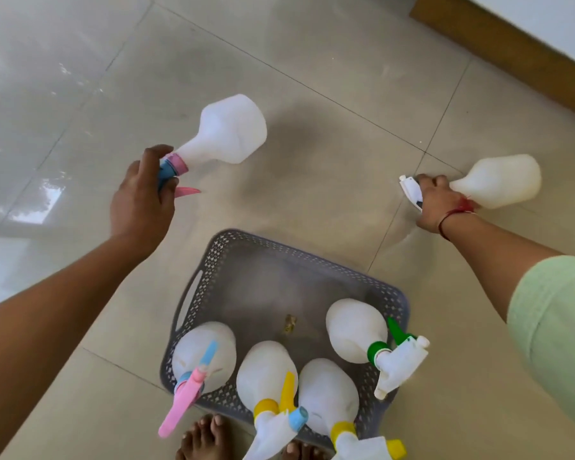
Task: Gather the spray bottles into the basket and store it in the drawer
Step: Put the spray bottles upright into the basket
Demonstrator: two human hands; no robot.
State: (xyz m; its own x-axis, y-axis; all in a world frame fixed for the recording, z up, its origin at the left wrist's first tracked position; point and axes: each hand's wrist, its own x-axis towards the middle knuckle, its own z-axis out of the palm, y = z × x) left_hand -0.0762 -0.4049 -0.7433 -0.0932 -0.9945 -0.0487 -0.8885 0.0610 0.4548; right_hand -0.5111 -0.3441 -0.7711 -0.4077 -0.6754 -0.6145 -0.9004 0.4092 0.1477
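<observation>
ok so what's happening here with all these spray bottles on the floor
A person is collecting spray bottles. The left hand holds a pink-collared bottle by its neck, and the right hand grips another white bottle low by the tiled floor. Four bottles already lie in the grey basket at the person's feet.

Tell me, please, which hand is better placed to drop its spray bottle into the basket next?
Probably the left hand: its bottle is already lifted, near the basket. The right hand grips its bottle low, farther off.
</observation>
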